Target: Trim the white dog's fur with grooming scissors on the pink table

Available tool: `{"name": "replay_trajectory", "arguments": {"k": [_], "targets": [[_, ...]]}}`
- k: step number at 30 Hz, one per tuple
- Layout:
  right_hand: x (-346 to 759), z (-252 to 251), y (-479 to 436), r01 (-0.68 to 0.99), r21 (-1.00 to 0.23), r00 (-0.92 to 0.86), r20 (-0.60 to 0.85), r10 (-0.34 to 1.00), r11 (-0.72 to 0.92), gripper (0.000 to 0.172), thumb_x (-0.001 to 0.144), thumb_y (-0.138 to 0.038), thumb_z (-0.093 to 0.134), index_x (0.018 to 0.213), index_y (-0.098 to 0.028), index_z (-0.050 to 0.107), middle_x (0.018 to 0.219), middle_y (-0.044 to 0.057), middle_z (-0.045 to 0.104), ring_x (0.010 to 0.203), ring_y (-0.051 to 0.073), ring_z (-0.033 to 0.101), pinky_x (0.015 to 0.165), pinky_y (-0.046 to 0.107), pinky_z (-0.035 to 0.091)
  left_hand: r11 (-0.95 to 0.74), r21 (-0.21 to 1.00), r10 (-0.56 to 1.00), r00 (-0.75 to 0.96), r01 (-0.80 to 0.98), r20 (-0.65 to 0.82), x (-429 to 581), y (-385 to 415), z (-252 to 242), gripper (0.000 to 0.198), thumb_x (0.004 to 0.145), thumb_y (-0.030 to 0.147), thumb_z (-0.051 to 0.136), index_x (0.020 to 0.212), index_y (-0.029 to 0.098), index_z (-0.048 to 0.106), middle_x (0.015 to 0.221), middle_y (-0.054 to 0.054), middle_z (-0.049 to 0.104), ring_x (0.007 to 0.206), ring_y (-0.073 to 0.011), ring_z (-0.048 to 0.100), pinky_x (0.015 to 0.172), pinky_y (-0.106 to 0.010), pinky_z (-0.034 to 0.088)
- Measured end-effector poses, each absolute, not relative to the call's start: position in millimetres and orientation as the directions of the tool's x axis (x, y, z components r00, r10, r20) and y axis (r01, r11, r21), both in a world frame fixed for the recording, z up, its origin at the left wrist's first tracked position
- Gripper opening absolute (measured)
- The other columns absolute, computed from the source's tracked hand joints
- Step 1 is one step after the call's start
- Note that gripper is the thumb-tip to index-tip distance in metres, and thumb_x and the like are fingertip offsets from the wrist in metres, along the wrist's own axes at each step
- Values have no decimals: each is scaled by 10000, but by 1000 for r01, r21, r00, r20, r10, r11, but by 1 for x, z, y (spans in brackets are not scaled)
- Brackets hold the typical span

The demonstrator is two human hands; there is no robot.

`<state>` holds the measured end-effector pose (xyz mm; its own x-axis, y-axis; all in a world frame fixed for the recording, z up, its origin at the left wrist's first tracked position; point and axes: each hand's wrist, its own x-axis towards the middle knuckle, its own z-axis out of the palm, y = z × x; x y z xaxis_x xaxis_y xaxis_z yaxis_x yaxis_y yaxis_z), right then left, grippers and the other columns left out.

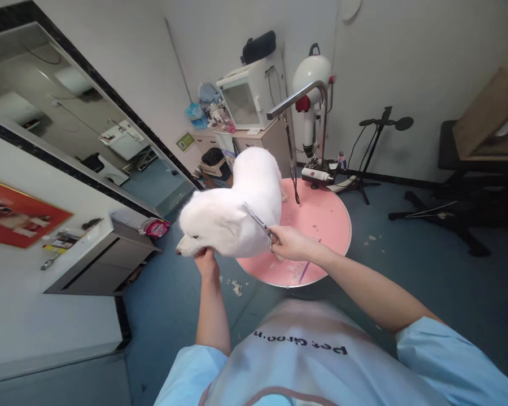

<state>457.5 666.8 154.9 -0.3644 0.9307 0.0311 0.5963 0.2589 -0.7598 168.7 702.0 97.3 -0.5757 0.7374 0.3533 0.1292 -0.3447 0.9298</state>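
The left hand (206, 260) is left of the middle of the frame, tucked under the chin of a fluffy white dog (258, 180). Its fingers curl up around the chin, and some of them hide behind the fur. The left forearm goes almost straight up from a light blue sleeve (190, 375) at the bottom. The right hand (285, 242) is near the middle of the frame and pinches the handles of silver scissors (257, 217), with its fingers bent around the loops. The blades point to the upper left, by the dog's ear; I cannot tell if the tips touch the fur. The right arm is a long slant from the lower right, nearly straight. The dog is in the middle of the frame, on a round pink table (332, 220), with its nose to the left. A purple comb (308, 268) lies on the table below the right wrist.
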Motion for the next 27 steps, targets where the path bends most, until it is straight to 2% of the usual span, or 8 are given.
{"name": "replay_trajectory", "arguments": {"k": [2, 6, 10, 13, 18, 22, 27], "targets": [[457, 157, 665, 607, -760, -338, 15, 941, 230, 140, 744, -141, 614, 853, -213, 563, 767, 14, 639, 694, 173, 561, 597, 270, 310, -337, 933, 755, -554, 129, 350, 168, 701, 95, 353, 621, 294, 708, 936, 137, 736, 966, -84, 761, 1065, -250, 675, 1036, -415, 506], [456, 153, 662, 579, -790, -337, -4, 941, 204, 217, 725, -218, 678, 917, -219, 576, 829, 17, 652, 718, 181, 575, 596, 266, 325, -320, 935, 768, -537, 151, 349, 166, 699, 93, 390, 648, 298, 708, 993, 118, 744, 1015, -114, 758, 1124, -274, 665, 1059, -439, 495], [455, 140, 664, 579, -794, -308, 0, 951, 187, 143, 738, -160, 616, 854, -218, 555, 757, 3, 623, 687, 167, 552, 593, 266, 309, -315, 935, 771, -531, 161, 351, 163, 697, 90, 468, 653, 308, 708, 1080, 119, 735, 1049, -117, 756, 1138, -271, 664, 1083, -445, 479], [456, 130, 665, 548, -823, -299, -22, 954, 152, 187, 725, -234, 672, 866, -218, 551, 787, -1, 622, 694, 164, 553, 589, 263, 317, -323, 935, 792, -499, 148, 353, 162, 696, 88, 508, 663, 313, 716, 1139, 136, 722, 1072, -112, 755, 1151, -264, 663, 1092, -437, 477], [455, 117, 662, 526, -838, -278, -8, 961, 145, 147, 727, -145, 591, 840, -206, 521, 763, -11, 591, 695, 145, 534, 606, 253, 321, -351, 932, 784, -515, 93, 347, 160, 692, 88, 517, 630, 279, 746, 1130, 148, 722, 1132, -105, 749, 1189, -261, 651, 1121, -432, 459], [451, 102, 661, 481, -871, -265, -35, 964, 101, 205, 727, -229, 652, 899, -202, 544, 824, -7, 606, 728, 153, 546, 621, 253, 352, -345, 934, 793, -502, 99, 346, 160, 689, 89, 496, 634, 287, 746, 1109, 146, 730, 1092, -106, 760, 1185, -268, 653, 1099, -429, 481], [446, 77, 659, 419, -906, -218, -40, 975, 57, 255, 745, -196, 607, 997, -191, 570, 811, -14, 611, 725, 148, 555, 637, 257, 375, -343, 935, 788, -514, 91, 339, 159, 687, 88, 465, 631, 272, 743, 1071, 122, 734, 1071, -117, 762, 1174, -275, 659, 1098, -433, 481]]}}
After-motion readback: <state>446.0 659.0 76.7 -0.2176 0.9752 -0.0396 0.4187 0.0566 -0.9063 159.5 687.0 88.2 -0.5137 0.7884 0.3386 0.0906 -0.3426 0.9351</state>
